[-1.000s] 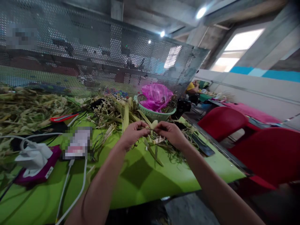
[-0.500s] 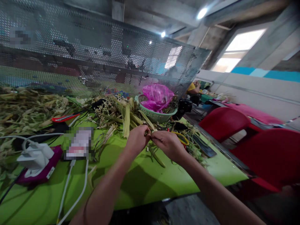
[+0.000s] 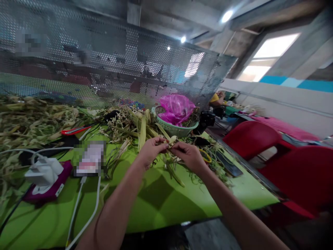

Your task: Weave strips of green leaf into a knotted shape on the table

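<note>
My left hand (image 3: 152, 150) and my right hand (image 3: 189, 154) meet above a lime green table (image 3: 161, 201). Both pinch a small pale yellow-green leaf piece (image 3: 170, 140) between thumb and fingertips. Below the hands lie loose green stalks (image 3: 174, 172) on the table. A heap of long palm leaves (image 3: 137, 126) lies just behind the hands.
A green basket (image 3: 173, 129) with a pink plastic bag (image 3: 177, 107) stands behind the hands. At the left are a white charger (image 3: 43, 172) on a purple box, white cables (image 3: 85, 205) and a phone. A perforated metal screen (image 3: 104, 66) backs the table. Red chairs (image 3: 249, 139) stand right; a person sits far off.
Both hands rose slightly from the table after dipping low half a second ago; the pale leaf piece shows between the fingertips again.
</note>
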A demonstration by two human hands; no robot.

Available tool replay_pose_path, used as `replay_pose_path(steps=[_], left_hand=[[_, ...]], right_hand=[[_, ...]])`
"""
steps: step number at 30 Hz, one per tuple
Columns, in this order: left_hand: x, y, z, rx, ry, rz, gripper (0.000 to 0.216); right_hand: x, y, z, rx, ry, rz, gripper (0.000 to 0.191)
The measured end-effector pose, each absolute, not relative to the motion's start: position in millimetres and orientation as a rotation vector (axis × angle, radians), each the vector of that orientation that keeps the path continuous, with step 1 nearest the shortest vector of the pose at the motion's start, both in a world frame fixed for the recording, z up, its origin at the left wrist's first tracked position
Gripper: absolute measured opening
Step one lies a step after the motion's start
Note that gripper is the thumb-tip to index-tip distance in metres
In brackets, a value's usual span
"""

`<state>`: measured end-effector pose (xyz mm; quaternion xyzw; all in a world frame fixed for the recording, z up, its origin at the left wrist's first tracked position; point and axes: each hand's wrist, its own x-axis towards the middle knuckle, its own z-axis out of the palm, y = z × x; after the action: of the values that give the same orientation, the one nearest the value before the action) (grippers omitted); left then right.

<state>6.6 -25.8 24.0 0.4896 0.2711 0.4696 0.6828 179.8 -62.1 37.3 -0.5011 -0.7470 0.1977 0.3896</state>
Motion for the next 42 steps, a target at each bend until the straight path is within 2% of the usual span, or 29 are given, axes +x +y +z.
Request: replay_pose_path(steps=[8, 12, 15, 18, 22, 26, 28, 31, 36, 42], left_hand=[[12, -20, 13, 1.592, 0.936, 1.143, 0.014], [11, -30, 19, 1.917, 1.139, 1.085, 0.014], [8, -32, 21, 2.125, 1.151, 0.961, 0.018], [2, -29, 21, 2.134, 0.965, 0.817, 0.015], [-7, -25, 26, 1.760, 0.643, 0.764, 0.012], [-6, -27, 30, 1.224, 0.577, 0.891, 0.021], [-2, -25, 27, 1.085, 0.593, 0.952, 0.024], [7, -20, 18, 1.104, 0.680, 1.060, 0.019], [16, -24, 10, 1.660, 1.032, 1.340, 0.006], [21, -44, 13, 2.079, 1.105, 1.359, 0.024]], right_hand=[[163, -82, 48, -1.395, -2.189, -0.100, 0.018], [161, -81, 44, -1.417, -2.315, -0.231, 0.024], [168, -74, 45, -1.330, -2.389, -0.161, 0.023], [181, -65, 52, -1.288, -2.330, 0.099, 0.017], [191, -56, 54, -1.321, -2.056, 0.614, 0.021], [185, -55, 40, -1.270, -1.668, 0.863, 0.025], [178, -58, 33, -1.251, -1.581, 0.851, 0.022], [167, -62, 27, -1.263, -1.624, 0.615, 0.015], [154, -67, 24, -1.309, -1.762, 0.124, 0.012], [148, -66, 20, -1.340, -1.640, 0.224, 0.020]])
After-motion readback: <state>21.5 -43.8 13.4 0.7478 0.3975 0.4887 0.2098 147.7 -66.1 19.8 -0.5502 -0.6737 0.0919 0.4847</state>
